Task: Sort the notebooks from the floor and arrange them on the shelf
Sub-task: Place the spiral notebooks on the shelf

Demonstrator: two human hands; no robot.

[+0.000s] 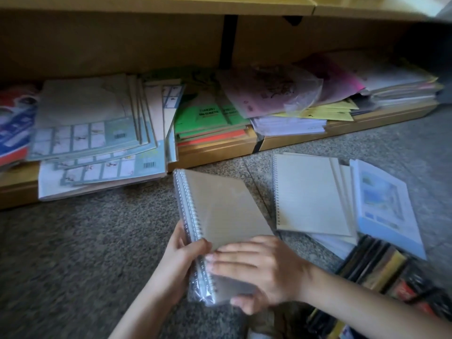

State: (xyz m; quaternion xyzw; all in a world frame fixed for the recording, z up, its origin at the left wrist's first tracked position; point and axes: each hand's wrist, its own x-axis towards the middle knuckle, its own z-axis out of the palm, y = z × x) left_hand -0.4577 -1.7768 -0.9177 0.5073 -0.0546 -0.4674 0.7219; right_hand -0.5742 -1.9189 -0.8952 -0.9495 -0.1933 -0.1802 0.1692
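Now you're gripping the spiral notebooks (227, 192).
Your left hand (179, 261) is wrapping the coils (188, 211); right hand (261, 267) is pinching the cover (220, 216), fingers together.

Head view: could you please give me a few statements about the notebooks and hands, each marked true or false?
1. Both the left hand and the right hand hold the brown spiral notebooks. True.
2. The spiral binding of the brown spiral notebooks runs along their right edge. False: it runs along the left edge, where the left hand grips.
3. The cream spiral notebooks lie on the floor, to the right of the held ones. True.
4. The green notebooks lie on the floor. False: they lie on the bottom shelf.
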